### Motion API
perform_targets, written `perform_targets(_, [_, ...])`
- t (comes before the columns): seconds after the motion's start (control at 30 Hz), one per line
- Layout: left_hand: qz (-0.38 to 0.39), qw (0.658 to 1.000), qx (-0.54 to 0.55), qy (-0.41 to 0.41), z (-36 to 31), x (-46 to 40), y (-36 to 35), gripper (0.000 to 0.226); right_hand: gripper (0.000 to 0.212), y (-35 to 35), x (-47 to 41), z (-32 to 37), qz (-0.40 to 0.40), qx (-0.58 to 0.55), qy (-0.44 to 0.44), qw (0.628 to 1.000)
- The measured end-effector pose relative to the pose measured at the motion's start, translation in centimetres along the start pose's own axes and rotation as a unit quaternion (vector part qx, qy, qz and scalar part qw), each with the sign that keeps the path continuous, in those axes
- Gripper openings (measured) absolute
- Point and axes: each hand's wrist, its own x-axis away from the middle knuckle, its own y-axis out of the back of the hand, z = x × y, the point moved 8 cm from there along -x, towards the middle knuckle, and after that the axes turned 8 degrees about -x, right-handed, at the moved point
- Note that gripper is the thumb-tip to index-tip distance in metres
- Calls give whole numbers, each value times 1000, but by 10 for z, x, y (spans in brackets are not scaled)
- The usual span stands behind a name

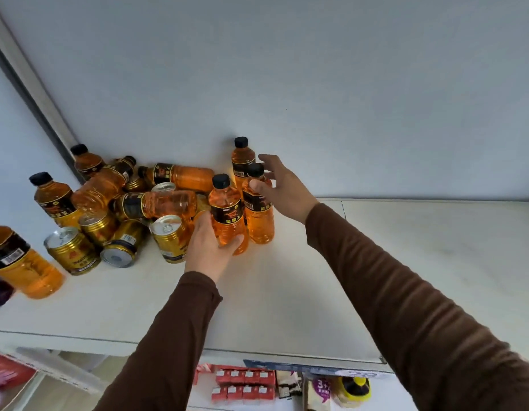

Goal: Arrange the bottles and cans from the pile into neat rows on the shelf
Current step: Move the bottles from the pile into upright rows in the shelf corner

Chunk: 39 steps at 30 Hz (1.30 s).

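1. The left hand (pixel 211 246) has its grip wrapped around the lower body of an upright orange drink bottle (pixel 227 216) with a black cap and black label, standing on the white shelf (pixel 287 292).
2. The right hand (pixel 279 185) touches the middle bottle (pixel 258 209) just behind and right of it, thumb on the shoulder below the cap, the other fingers spread loosely past it; this grip is relaxed, not closed around the bottle.
3. A third upright bottle (pixel 242 158) stands behind that one, close to the back wall (pixel 287 69); the three form a short line from front to back.
4. Left of them lies the pile (pixel 123 203): several orange bottles on their sides or leaning, mixed with gold cans (pixel 169 238), some upright and one tipped with its base showing.
5. Another orange bottle (pixel 23 262) lies near the shelf's left front edge.
6. Both arms wear brown sleeves (pixel 405 292).
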Motion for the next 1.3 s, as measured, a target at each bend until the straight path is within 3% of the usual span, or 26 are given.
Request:
perform_targets(0.23, [41, 998, 44, -17, 17, -16, -17, 70, 38, -2, -5, 0, -29, 13, -36, 999])
perform_targets(0.53, [55, 995, 42, -77, 11, -16, -22, 77, 33, 19, 27, -3, -164, 68, -78, 981])
perform_targets(0.77, [96, 987, 95, -85, -2, -13, -34, 67, 27, 45, 65, -11, -235, -21, -99, 967])
perform_targets(1.07, [194, 950, 167, -181, -87, 15, -79, 68, 28, 123, 149, 1, -331, 21, -122, 936])
perform_targets(1.3, [269, 911, 188, -249, -170, 75, -134, 56, 29, 196, 245, 12, -404, 94, -148, 898])
